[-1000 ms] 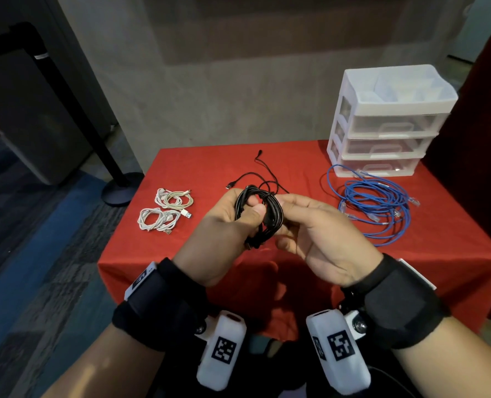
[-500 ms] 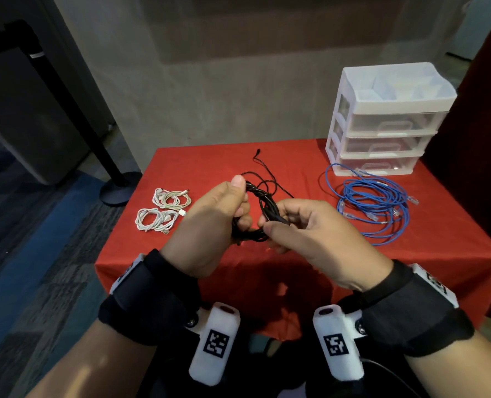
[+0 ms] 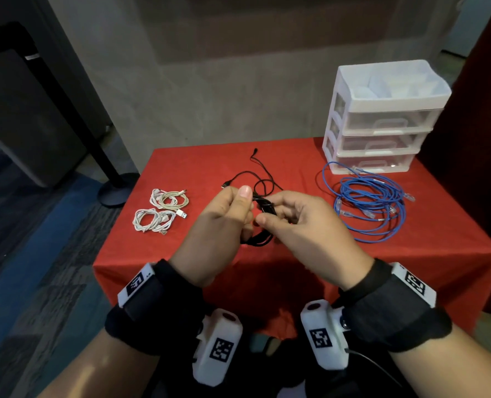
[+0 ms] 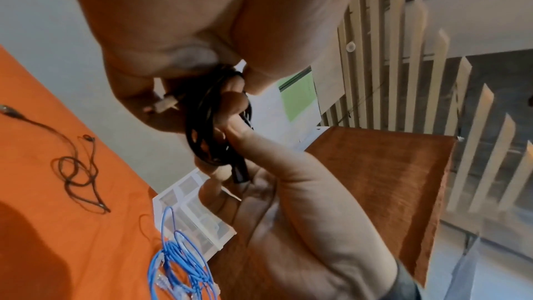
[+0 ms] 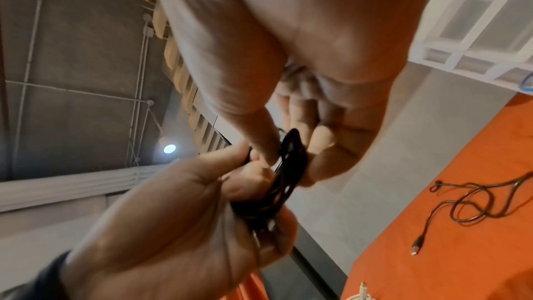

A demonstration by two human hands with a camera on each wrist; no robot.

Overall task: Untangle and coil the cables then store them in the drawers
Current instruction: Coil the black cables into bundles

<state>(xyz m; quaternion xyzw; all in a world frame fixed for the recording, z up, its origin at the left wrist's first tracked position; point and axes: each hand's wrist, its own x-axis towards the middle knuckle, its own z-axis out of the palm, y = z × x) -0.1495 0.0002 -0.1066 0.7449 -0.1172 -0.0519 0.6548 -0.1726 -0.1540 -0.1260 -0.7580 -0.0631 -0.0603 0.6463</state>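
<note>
A coiled black cable (image 3: 263, 222) hangs in the air above the red table's (image 3: 310, 254) front middle, held between both hands. My left hand (image 3: 224, 225) grips the coil (image 4: 213, 127) with thumb and curled fingers. From the other side my right hand (image 3: 299, 225) pinches the same coil (image 5: 285, 177). A thin loose black cable (image 3: 255, 179) lies behind the hands. Two white coiled cables (image 3: 159, 211) sit at the table's left. A blue cable tangle (image 3: 370, 205) lies at the right, in front of the white three-drawer unit (image 3: 382, 116), whose drawers are closed.
The table's near edge (image 3: 267, 297) is just in front of my wrists. A black stanchion post and base (image 3: 115, 188) stand on the floor to the left. A grey wall rises behind the table and a dark red panel (image 3: 482, 139) borders the right.
The coil has turned from face-on to edge-on between my hands and sunk lower. My right fingers moved from beside it to pinching it, and the left thumb rose to the top.
</note>
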